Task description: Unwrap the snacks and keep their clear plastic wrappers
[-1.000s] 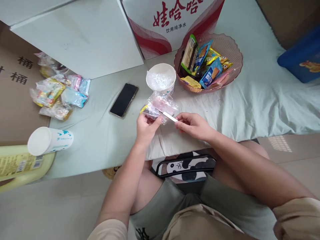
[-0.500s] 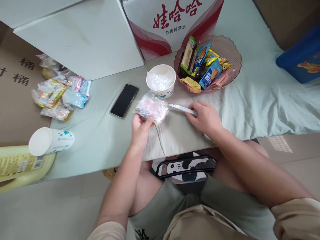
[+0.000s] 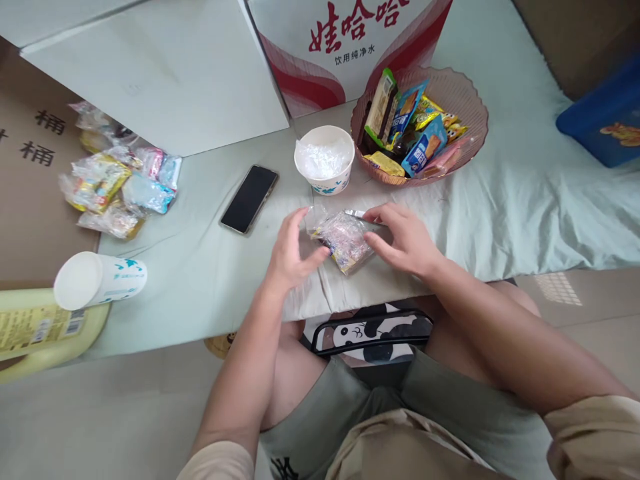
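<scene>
Around the wrapped packet (image 3: 345,243), my left hand (image 3: 291,257) and right hand (image 3: 403,241) curve — thumbs spread from fingers — knife (image 3: 355,214) against right forefinger.

On the bench (image 3: 195,280) covered in pale green cloth, around a round white paper bowl (image 3: 325,184), a black rectangular phone (image 3: 249,200) lay at eight o'clock, a pinkish ribbed bowl (image 3: 469,101) at two.

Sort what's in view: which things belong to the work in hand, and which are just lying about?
Apparently in use:
wrapped packet
cutter by right hand
film-filled cup
snack bowl
packet pile

Probably lying about:
phone
yellow jug
blue container
water carton
</scene>
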A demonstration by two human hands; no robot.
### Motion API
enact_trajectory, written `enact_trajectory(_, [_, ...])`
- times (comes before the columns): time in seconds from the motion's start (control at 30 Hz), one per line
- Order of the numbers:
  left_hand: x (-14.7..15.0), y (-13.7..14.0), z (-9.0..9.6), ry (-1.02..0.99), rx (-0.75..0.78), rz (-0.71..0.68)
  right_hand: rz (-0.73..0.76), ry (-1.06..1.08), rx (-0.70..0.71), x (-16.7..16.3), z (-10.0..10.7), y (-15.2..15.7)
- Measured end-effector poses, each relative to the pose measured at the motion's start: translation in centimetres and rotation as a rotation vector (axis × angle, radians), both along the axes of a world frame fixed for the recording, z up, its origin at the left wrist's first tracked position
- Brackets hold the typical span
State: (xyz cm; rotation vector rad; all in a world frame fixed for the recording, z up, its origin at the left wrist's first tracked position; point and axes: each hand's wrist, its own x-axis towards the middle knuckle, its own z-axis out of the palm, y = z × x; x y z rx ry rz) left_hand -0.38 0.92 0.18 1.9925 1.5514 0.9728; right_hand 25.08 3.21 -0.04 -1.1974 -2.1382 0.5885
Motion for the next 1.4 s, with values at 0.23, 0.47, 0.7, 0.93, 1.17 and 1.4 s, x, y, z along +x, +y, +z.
enact_trajectory(0.23, [0.4,0.2,-0.4,-0.435,-0.234,0.219,0.18,0.035,-0.115,-0.9,-0.4,-0.8])
enact_trajectory(0.47, [-0.9,0.8,-0.4,-0.498,-0.166,0.368,0.086,0.131,0.032,0.3,0.5,-0.2])
enact_trajectory(0.7, [-1.4,0.8,0.5,-0.463,-0.056,0.315,-0.071,0.439,-0.26,1.4,1.7,0.0])
enact_trajectory(0.93, [-1.8,0.4,2.4,-0.774,0.093,0.275,0.149,-0.059,-0.15,0.6,1.6,-1.7])
enact_trajectory(1.17, [-3.7,-1.1,3.5,-0.85,-0.269,0.032,0.313,0.022,0.088,0.3,2.8,-3.5])
enact_trajectory(1.4, [-3.7,-0.4,2.2,-0.675,-0.19,0.464,0.556,-0.086,-0.418,0.5,3.3,-4.3])
